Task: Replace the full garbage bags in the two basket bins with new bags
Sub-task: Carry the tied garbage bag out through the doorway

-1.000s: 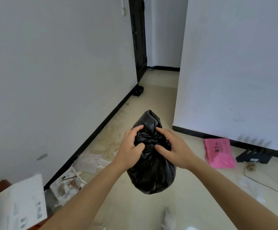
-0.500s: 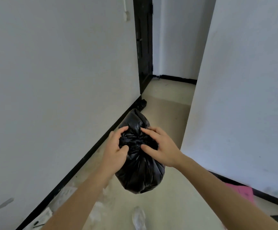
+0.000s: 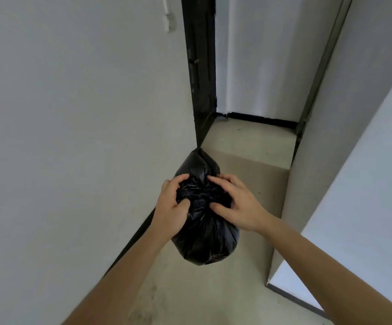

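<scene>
— While that full black garbage bag (image 3: 204, 238) hangs in the air, how far along would you say the job is?

— Partway at best, I'd judge. From the head view, one full bag is out of its bin and its mouth is bunched shut at the top, so that much is done. Neither basket bin shows here, nor any new bag, so I cannot tell whether the second bin has been emptied or whether either has been relined. Setting this bag down somewhere and fitting fresh liners looks like what is left.

— Where is the bag exactly?

— It is held clear of the floor (image 3: 244, 160), in a narrow passage between a white wall on the left (image 3: 73, 137) and another on the right (image 3: 366, 160), with a black door frame (image 3: 200, 78) beyond it at the far end.

— And the hands?

— Both are on the gathered neck. The left hand (image 3: 170, 207) curls round the left side of it, thumb and fingers pressed into the crumpled plastic. The right hand (image 3: 237, 207) meets it from the right, fingers bent over the top and thumb tucked in below. Neither is spread wide, and together they carry the bag's weight.
</scene>
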A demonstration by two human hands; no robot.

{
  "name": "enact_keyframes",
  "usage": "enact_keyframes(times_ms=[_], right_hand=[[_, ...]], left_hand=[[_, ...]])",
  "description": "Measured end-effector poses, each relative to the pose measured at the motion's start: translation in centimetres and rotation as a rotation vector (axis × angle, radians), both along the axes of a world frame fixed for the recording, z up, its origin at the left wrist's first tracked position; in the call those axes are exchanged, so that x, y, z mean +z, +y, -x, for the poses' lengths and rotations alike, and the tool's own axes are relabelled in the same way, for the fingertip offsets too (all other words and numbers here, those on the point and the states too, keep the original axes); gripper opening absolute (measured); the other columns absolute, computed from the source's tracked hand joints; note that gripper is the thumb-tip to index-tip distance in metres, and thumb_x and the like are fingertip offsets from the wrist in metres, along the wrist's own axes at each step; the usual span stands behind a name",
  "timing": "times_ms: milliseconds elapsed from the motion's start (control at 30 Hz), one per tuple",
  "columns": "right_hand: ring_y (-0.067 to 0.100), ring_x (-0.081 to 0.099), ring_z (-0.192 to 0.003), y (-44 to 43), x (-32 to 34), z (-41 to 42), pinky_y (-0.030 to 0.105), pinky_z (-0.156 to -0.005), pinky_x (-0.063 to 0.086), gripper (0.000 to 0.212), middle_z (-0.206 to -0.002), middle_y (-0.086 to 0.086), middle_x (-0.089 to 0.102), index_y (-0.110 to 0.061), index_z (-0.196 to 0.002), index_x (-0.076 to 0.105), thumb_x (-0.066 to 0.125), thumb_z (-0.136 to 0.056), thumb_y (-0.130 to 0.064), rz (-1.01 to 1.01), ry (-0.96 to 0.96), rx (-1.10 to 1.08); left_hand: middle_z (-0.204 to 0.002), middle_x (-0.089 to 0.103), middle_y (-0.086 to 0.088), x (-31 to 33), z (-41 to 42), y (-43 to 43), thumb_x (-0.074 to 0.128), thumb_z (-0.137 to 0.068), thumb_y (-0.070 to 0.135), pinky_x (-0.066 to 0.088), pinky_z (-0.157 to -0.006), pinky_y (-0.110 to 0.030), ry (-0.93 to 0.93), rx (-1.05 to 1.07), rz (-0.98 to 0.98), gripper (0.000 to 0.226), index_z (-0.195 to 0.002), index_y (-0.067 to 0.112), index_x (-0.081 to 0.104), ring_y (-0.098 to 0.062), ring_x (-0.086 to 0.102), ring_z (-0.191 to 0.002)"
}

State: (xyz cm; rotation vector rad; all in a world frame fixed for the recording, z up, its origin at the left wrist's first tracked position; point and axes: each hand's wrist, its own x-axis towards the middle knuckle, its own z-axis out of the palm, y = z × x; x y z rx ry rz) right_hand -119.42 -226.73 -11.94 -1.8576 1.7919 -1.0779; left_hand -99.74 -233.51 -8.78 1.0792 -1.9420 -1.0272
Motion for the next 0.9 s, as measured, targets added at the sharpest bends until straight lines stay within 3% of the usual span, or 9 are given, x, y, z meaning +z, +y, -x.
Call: enact_keyframes(times_ms=[233,367,433,633,833,900], right_hand=[[0.011,0.034,-0.138,-17.4,-4.1,12.4,0.038,-0.113,0.037,0.071,-0.145,-0.008,0.035,-0.038,-0.146,0.042,0.057,-0.077,-0.049,-0.058,-0.047,-0.011],[0.015,0.037,-0.135,-27.9,-4.6,19.3,0.039,-0.113,0.037,0.069,-0.138,-0.004,0.039,-0.042,-0.14,0.049,0.058,-0.073,-0.052,-0.05,-0.127,-0.076],[0.014,0.039,-0.134,-33.0,-4.2,21.4,0.036,-0.114,0.035,0.07,-0.134,-0.005,0.04,-0.042,-0.139,0.05,0.056,-0.071,-0.053,-0.068,-0.187,-0.086],[0.007,0.047,-0.123,-46.8,-4.3,24.8,0.028,-0.109,0.04,0.057,-0.131,-0.008,0.044,-0.034,-0.138,0.053,0.067,-0.083,-0.036,-0.11,-0.169,0.043],[0.009,0.049,-0.122,-60.1,-8.1,29.0,0.028,-0.105,0.043,0.045,-0.132,-0.008,0.045,-0.028,-0.133,0.055,0.064,-0.09,-0.039,-0.159,-0.048,0.137],[0.008,0.05,-0.119,-64.6,-9.7,30.1,0.029,-0.103,0.045,0.042,-0.131,-0.008,0.044,-0.026,-0.132,0.054,0.062,-0.092,-0.036,-0.184,-0.034,0.155]], left_hand=[[-0.118,0.049,0.001,-3.2,12.6,-17.5,0.049,-0.086,-0.006,0.039,-0.085,-0.003,-0.033,-0.001,-0.029,0.057,-0.134,0.025,0.05,0.014,0.047,-0.103],[-0.119,0.049,0.0,-3.0,19.4,-26.9,0.051,-0.083,0.003,0.044,-0.101,-0.032,-0.072,0.015,-0.021,0.054,-0.132,0.026,0.05,-0.001,0.049,-0.109],[-0.12,0.049,0.001,-2.3,21.8,-30.9,0.049,-0.077,0.012,0.044,-0.102,-0.035,-0.074,0.044,-0.019,0.057,-0.132,0.026,0.05,-0.012,0.05,-0.112],[-0.124,0.048,-0.001,-2.5,24.9,-42.9,0.049,-0.084,-0.007,0.042,-0.102,-0.033,-0.071,0.19,-0.076,0.058,-0.133,0.024,0.05,-0.015,0.047,-0.116],[-0.122,0.047,-0.003,-7.6,27.7,-55.8,0.049,-0.086,-0.007,0.04,-0.094,-0.022,-0.084,0.225,-0.129,0.057,-0.135,0.022,0.048,-0.012,0.046,-0.11],[-0.121,0.046,-0.002,-9.7,28.9,-60.5,0.05,-0.087,-0.006,0.037,-0.088,-0.012,-0.11,0.24,-0.158,0.056,-0.136,0.021,0.048,-0.01,0.046,-0.108]])
